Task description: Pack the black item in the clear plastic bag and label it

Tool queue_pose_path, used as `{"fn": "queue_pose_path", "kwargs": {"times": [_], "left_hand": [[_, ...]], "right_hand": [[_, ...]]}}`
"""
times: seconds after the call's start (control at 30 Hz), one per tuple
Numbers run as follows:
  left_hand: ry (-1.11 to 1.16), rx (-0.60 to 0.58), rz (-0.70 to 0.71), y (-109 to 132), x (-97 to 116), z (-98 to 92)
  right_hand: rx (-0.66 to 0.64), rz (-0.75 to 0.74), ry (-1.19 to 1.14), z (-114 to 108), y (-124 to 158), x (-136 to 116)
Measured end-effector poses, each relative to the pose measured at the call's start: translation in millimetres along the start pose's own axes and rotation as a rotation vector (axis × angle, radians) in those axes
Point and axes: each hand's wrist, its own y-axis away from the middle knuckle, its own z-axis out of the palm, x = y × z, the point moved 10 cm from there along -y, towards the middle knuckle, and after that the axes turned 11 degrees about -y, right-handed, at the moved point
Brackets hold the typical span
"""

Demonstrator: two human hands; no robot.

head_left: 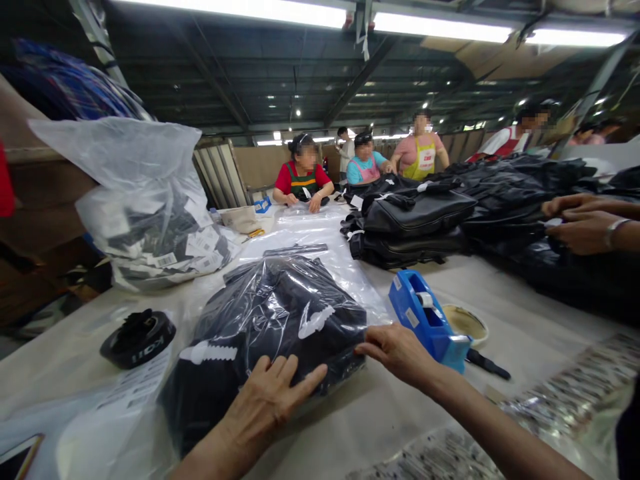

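A black bag sealed in a clear plastic sleeve (270,320) lies on the pale table (380,413) in front of me, with white tape strips across the plastic. My left hand (270,400) rests flat on the near end of the package, fingers spread. My right hand (395,350) pinches the package's right edge with its fingertips. A blue tape dispenser (425,317) stands just right of that hand, next to a roll of tape (467,323).
A clear sack of tagged items (150,220) stands at the left, and a coiled black strap (137,337) lies near it. Black bags (415,227) are piled at the middle and right. A co-worker's hands (585,223) reach in from the right. Several people sit at the far end.
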Motion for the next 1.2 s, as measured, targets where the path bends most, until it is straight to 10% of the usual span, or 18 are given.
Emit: {"fn": "queue_pose_path", "kwargs": {"times": [0.23, 0.47, 0.67, 1.2], "left_hand": [[0.099, -0.077, 0.042, -25, 21, -1.0], [0.242, 0.265, -0.078, -42, 24, 5.1], [0.294, 0.279, -0.073, -41, 19, 15.1], [0.262, 0.198, -0.047, -42, 23, 15.9]], "right_hand": [[-0.023, 0.049, -0.077, -3, -3, 2], [-0.063, 0.016, -0.107, -1, -7, 4], [-0.083, -0.134, -0.110, -8, -6, 3], [0.317, -0.134, 0.213, -44, -1, 31]]}}
